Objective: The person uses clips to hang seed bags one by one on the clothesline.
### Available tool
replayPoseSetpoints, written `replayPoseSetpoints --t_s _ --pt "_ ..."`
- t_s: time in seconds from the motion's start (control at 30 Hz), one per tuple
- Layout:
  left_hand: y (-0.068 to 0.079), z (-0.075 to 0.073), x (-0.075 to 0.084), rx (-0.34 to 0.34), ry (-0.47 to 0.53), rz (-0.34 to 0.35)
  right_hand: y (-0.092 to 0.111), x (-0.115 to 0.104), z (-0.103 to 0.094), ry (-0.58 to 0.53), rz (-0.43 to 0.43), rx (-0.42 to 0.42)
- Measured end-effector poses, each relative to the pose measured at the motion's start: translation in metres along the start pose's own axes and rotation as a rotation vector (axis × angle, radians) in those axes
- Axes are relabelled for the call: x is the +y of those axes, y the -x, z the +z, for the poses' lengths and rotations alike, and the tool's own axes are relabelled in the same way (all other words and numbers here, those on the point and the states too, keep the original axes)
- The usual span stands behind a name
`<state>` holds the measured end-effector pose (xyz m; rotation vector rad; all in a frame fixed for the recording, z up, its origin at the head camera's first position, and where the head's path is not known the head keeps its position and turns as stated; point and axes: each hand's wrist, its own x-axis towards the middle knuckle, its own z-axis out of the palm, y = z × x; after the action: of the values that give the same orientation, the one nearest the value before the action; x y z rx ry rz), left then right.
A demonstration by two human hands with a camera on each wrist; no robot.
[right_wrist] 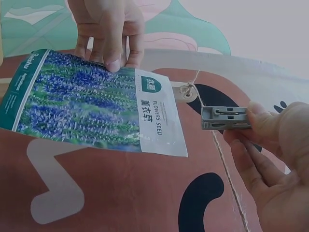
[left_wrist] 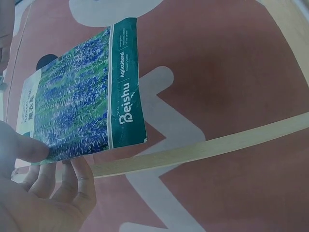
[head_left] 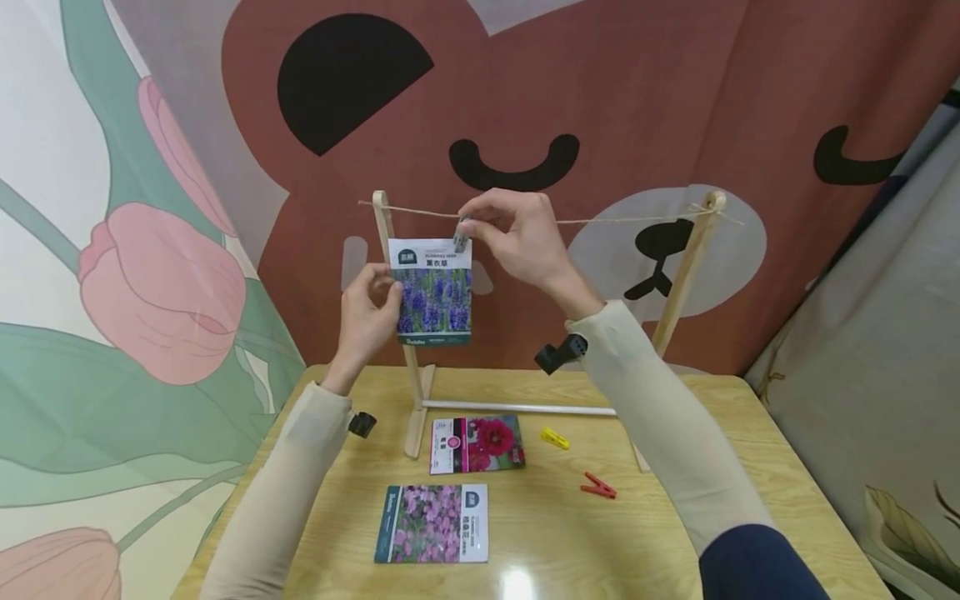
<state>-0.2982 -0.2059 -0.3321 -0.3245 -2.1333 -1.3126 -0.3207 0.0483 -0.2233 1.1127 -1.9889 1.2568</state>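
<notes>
My left hand (head_left: 366, 315) pinches the left edge of a seed packet (head_left: 432, 300) with purple flowers, thumb in front and fingers behind. The packet hangs upright in the air just below the string (head_left: 600, 220). With thumb and fingers, my right hand (head_left: 525, 237) pinches a grey clothespin (right_wrist: 226, 117) at the string, near the packet's top right corner. A gap shows between clothespin and packet in the right wrist view. I cannot tell whether the clothespin grips the string. The left wrist view shows the packet's green bottom band (left_wrist: 128, 87).
Two wooden posts (head_left: 682, 271) carry the string, joined low down by a white rod (head_left: 517, 408). On the wooden table (head_left: 555, 533) lie a red-flower packet (head_left: 477, 444), a pink-flower packet (head_left: 431, 523), a yellow clothespin (head_left: 555, 437) and a red clothespin (head_left: 598, 486). A printed curtain hangs behind.
</notes>
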Motion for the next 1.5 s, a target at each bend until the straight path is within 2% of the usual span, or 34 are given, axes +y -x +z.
replayPoseSetpoints --t_s 0.27,0.77,1.0,1.27,1.5 --pt "-0.003 0.001 0.000 -0.005 0.003 -0.002 -0.006 -0.001 0.002 0.001 -0.035 0.056" --pt "-0.007 -0.002 0.003 0.025 0.028 -0.025 -0.012 -0.008 0.003 -0.050 -0.050 0.067" --pt "-0.008 -0.001 0.005 0.000 0.013 -0.021 -0.011 -0.004 0.003 -0.052 -0.108 0.129" --pt "-0.009 -0.001 0.006 -0.011 0.022 -0.006 -0.013 -0.002 0.004 -0.024 -0.138 0.147" --pt "-0.010 0.001 0.010 -0.013 0.017 0.007 -0.014 -0.002 0.004 -0.039 -0.066 0.175"
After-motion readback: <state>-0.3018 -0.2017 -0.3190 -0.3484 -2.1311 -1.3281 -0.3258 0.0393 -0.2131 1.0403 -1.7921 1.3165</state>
